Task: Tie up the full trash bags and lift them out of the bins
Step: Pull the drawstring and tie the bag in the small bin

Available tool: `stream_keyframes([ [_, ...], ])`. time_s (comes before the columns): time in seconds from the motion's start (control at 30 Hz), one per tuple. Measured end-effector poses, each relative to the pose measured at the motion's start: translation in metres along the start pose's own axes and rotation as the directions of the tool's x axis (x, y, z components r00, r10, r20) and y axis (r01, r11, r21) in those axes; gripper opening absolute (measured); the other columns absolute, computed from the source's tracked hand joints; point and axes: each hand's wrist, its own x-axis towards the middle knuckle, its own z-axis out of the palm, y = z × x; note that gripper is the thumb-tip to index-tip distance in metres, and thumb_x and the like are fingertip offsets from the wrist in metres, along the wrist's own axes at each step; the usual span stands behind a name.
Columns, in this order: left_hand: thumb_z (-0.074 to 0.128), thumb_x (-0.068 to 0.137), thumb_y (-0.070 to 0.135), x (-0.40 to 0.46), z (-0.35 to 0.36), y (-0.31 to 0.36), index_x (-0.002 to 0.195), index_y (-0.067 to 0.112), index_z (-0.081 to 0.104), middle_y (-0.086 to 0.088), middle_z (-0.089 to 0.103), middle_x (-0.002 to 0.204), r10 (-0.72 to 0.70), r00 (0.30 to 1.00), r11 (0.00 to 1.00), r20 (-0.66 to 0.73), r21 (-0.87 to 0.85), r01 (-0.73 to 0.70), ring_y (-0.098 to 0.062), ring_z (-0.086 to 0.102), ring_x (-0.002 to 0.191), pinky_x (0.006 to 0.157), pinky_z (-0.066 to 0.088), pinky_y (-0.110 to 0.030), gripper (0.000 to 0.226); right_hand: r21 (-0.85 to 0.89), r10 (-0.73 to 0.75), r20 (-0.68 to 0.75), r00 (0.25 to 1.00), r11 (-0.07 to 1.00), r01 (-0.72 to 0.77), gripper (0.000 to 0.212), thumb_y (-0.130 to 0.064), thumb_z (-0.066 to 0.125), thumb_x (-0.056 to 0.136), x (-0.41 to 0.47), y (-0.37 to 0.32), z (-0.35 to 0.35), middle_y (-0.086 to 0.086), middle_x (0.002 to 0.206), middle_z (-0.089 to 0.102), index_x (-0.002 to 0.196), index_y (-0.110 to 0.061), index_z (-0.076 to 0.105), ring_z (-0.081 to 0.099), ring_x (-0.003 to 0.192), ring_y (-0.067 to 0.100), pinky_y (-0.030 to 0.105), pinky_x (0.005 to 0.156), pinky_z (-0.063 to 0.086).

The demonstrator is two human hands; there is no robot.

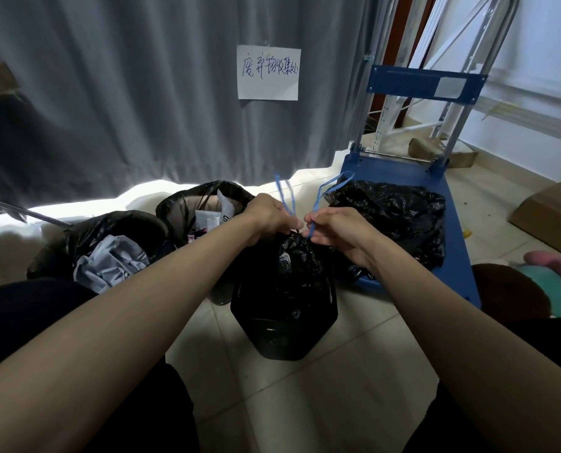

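My left hand (269, 214) and right hand (333, 228) each pinch a blue drawstring loop (285, 199), pulling apart to cinch the black trash bag (292, 259). It sits in its black bin (282, 335), so lifting comes later.

Two bare forearms reach in from the lower left and lower right corners of the frame, uncovered from the frame edge to the wrist, with no sleeves, watch, rings or gloves visible. The left hand (267, 215) and right hand (336, 228) are bare. Dark, nearly black clothing (27, 318) covers the person's legs along the bottom edge.
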Motion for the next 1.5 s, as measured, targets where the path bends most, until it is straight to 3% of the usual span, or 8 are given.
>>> stream_keyframes([
  [0.1,0.085,0.069,0.007,-0.001,0.001,0.002,0.060,0.012,0.061,-0.011,0.065,0.068,0.013,0.999,0.999,0.037,-0.044,-0.011,-0.015,0.054,0.054,0.048,0.041,-0.017,0.026,0.032,0.017,-0.023,1.000,0.999,-0.016,0.016,-0.003,0.052,0.098,0.003,0.001,0.001,0.012,0.088,0.068,0.088,-0.003,0.064,0.071,0.059,0.014,0.020,0.060,0.059],
  [0.3,0.083,0.071,0.003,-0.004,-0.002,0.004,0.061,0.013,0.057,-0.011,0.060,0.070,-0.027,0.988,0.999,0.150,-0.021,0.031,-0.012,0.046,0.051,0.046,0.033,-0.020,0.029,0.080,0.068,0.031,0.997,0.994,-0.070,0.019,-0.001,0.049,0.097,0.007,0.002,0.004,0.014,0.084,0.065,0.085,-0.005,0.062,0.069,0.058,0.016,0.023,0.054,0.057],
  [0.47,0.090,0.061,0.004,-0.005,0.002,0.002,0.070,0.005,0.063,-0.003,0.058,0.056,0.039,0.998,0.998,0.054,-0.059,-0.035,-0.009,0.046,0.045,0.044,0.038,-0.013,0.028,0.067,0.023,0.033,0.999,0.997,-0.026,0.021,0.000,0.048,0.096,0.006,0.000,0.006,0.005,0.081,0.067,0.084,-0.008,0.063,0.066,0.057,0.009,0.018,0.052,0.053],
  [0.77,0.077,0.070,-0.013,-0.001,-0.005,0.000,0.075,0.002,0.068,-0.016,0.065,0.069,0.058,0.998,0.969,-0.008,-0.240,-0.058,-0.023,0.065,0.059,0.068,0.061,-0.030,0.018,0.181,-0.016,0.039,0.999,0.983,0.008,0.018,-0.003,0.045,0.098,0.002,0.002,0.007,0.015,0.085,0.063,0.088,-0.003,0.060,0.071,0.076,0.024,0.022,0.060,0.057],
  [1.0,0.077,0.067,-0.015,0.010,-0.008,-0.015,0.068,0.004,0.063,-0.013,0.065,0.069,-0.020,0.983,0.990,-0.182,-0.142,-0.006,-0.025,0.064,0.057,0.064,0.059,-0.033,0.023,-0.103,0.032,0.210,0.977,0.995,-0.010,0.021,0.004,0.045,0.095,-0.006,0.017,0.019,0.012,0.083,0.062,0.081,-0.001,0.059,0.071,0.077,0.024,0.023,0.062,0.058],
  [1.13,0.076,0.069,-0.017,0.008,-0.014,-0.015,0.070,0.000,0.063,-0.015,0.062,0.066,-0.049,0.993,0.984,-0.110,-0.176,0.029,-0.027,0.064,0.057,0.068,0.061,-0.037,0.021,-0.027,0.052,0.068,0.996,0.998,-0.051,0.022,0.004,0.045,0.097,-0.003,0.020,0.018,0.012,0.081,0.061,0.083,-0.002,0.062,0.070,0.064,0.015,0.019,0.056,0.057],
  [1.33,0.080,0.066,-0.013,-0.003,-0.015,0.016,0.088,-0.009,0.067,-0.006,0.066,0.061,0.155,0.986,0.984,0.053,-0.095,-0.150,-0.018,0.065,0.053,0.057,0.055,-0.022,0.025,0.127,-0.005,-0.118,0.993,0.992,0.020,0.017,0.002,0.058,0.094,0.005,0.015,0.010,0.010,0.077,0.063,0.111,0.002,0.060,0.064,0.051,0.007,0.014,0.046,0.050],
  [1.5,0.079,0.064,-0.010,-0.005,-0.002,0.023,0.077,0.003,0.070,0.008,0.065,0.053,0.256,0.967,0.966,0.007,0.035,-0.256,-0.010,0.062,0.051,0.064,0.057,-0.027,0.020,0.024,-0.052,-0.087,0.995,0.998,0.054,0.015,0.005,0.055,0.092,0.006,0.010,0.020,0.010,0.070,0.061,0.084,-0.002,0.066,0.060,0.047,0.008,0.015,0.047,0.050],
])
